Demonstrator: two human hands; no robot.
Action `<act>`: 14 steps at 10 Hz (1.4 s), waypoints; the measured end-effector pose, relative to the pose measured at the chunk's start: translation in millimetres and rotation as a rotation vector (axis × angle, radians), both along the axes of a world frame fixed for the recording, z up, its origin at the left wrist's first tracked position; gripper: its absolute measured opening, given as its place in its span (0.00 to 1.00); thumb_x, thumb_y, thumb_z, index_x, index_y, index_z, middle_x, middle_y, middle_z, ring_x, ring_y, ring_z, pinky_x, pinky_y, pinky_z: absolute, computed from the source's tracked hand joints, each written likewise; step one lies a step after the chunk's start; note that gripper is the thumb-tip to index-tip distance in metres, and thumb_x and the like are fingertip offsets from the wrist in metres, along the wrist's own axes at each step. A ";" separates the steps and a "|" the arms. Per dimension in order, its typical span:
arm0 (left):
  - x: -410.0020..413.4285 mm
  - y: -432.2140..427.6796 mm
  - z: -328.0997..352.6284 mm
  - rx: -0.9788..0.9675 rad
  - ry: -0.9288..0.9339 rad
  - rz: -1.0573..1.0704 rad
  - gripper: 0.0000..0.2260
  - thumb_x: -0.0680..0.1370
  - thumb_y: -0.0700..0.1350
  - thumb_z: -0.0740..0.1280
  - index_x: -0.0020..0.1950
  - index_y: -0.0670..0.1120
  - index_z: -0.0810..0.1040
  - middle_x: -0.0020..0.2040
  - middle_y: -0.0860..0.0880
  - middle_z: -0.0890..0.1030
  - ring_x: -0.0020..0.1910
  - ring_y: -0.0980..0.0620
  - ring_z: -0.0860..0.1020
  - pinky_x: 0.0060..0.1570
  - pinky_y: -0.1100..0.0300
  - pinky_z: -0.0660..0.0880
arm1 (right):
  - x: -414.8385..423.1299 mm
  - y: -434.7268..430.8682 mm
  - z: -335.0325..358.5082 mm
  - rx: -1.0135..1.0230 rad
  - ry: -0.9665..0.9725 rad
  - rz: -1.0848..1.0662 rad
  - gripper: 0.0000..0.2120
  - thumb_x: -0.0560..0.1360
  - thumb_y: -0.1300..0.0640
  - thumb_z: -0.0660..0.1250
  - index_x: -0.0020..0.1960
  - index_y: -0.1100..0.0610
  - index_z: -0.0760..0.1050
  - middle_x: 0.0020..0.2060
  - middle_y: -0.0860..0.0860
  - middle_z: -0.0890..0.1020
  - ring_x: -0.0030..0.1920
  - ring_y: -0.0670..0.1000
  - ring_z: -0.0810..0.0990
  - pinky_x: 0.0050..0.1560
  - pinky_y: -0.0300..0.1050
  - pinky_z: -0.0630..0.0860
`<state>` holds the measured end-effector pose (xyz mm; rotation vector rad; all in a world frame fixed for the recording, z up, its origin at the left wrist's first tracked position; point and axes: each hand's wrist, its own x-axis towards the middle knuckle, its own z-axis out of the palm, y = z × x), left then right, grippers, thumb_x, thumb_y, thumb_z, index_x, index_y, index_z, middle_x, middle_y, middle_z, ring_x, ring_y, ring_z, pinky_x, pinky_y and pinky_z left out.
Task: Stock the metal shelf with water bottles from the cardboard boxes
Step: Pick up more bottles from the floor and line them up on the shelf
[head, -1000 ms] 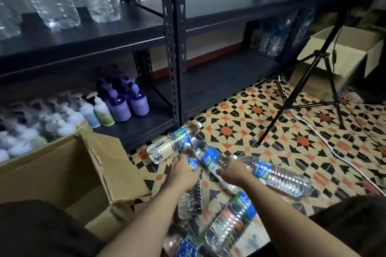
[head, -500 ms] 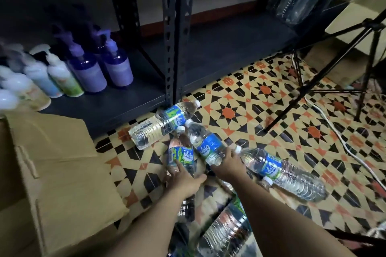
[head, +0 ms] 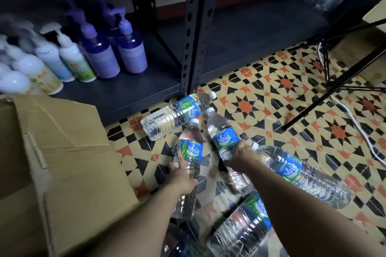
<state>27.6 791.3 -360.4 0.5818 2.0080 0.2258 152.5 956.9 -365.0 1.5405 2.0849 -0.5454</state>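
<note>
Your left hand [head: 181, 175] and right hand [head: 240, 158] each clamp 1 water bottle [head: 191, 152] on the floor [head: 271, 94], so grip both below the label before you lift them toward the metal shelf [head: 240, 33].

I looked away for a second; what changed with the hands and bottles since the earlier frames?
The view tipped down. The left hand now grips one floor bottle and the right hand another, both already reached for earlier. The bottle by the shelf post, the box and the pump bottles stayed put.
</note>
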 end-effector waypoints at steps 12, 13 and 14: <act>-1.2 -29.5 0.5 0.118 0.145 0.502 0.29 0.47 0.62 0.79 0.35 0.47 0.73 0.46 0.42 0.84 0.46 0.45 0.83 0.42 0.53 0.83 | 2.6 -105.3 -4.6 -0.350 0.577 -0.906 0.33 0.64 0.55 0.82 0.57 0.72 0.71 0.32 0.57 0.82 0.19 0.46 0.77 0.18 0.34 0.69; 1.2 -36.7 15.4 0.212 0.184 0.522 0.36 0.40 0.68 0.69 0.40 0.48 0.75 0.46 0.45 0.82 0.47 0.45 0.82 0.46 0.53 0.81 | 12.1 -111.3 5.8 -0.379 0.664 -0.965 0.41 0.59 0.55 0.83 0.64 0.72 0.70 0.36 0.61 0.84 0.24 0.50 0.82 0.21 0.37 0.73; 6.1 -37.9 52.4 0.315 0.191 0.512 0.30 0.52 0.62 0.79 0.46 0.47 0.77 0.46 0.49 0.80 0.49 0.47 0.79 0.50 0.57 0.79 | 16.7 -120.8 27.1 -0.286 0.749 -1.005 0.35 0.63 0.52 0.82 0.59 0.69 0.70 0.36 0.55 0.79 0.35 0.50 0.80 0.31 0.47 0.76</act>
